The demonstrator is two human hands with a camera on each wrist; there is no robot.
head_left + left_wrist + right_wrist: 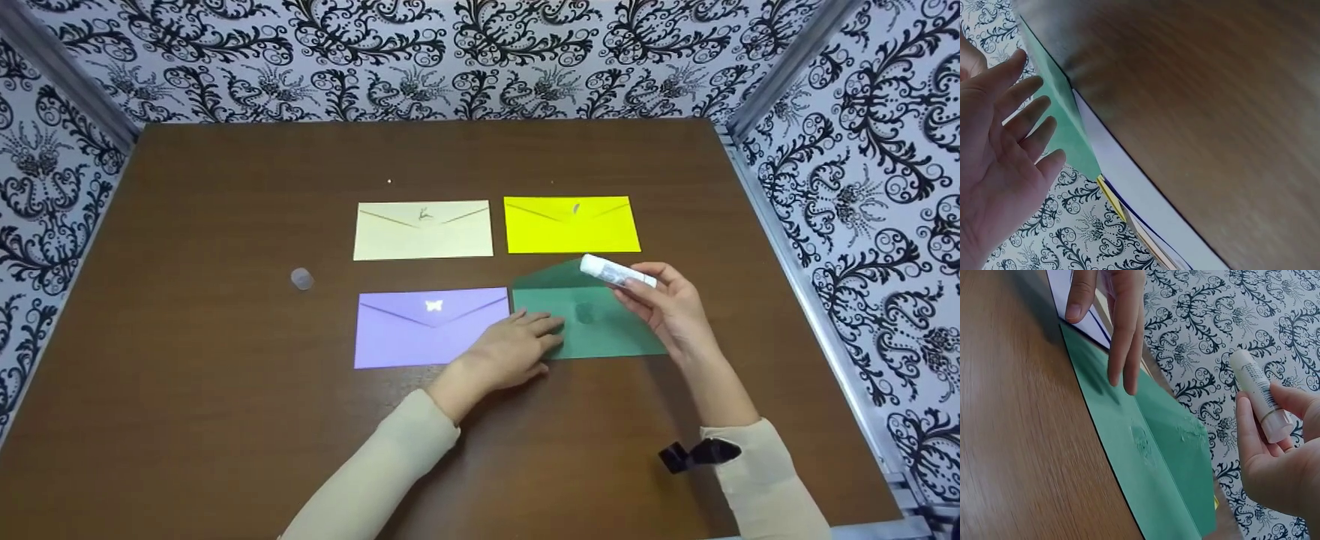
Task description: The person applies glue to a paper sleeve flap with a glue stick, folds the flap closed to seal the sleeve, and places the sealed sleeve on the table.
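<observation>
My right hand [679,315] pinches a white glue stick [616,271] between thumb and fingers, held tilted above the green envelope [622,330]. That envelope lies with its flap raised toward the far side. A shiny glue patch [1141,441] marks its body, and more glue smears [1192,431] show near the flap's tip. My left hand [510,349], fingers extended and slightly spread, is over the envelope's left edge. Beside it lies a purple envelope [405,337] with its flap down and a white butterfly sticker [434,306]; the hand overlaps its right corner in the head view.
Behind these lie a cream envelope [422,236] and a yellow envelope [571,231], both with flaps down and small decorations. A small round translucent cap [301,279] sits to the left on the brown table [187,375]. Black-and-white patterned panels [375,60] surround the table's back and sides.
</observation>
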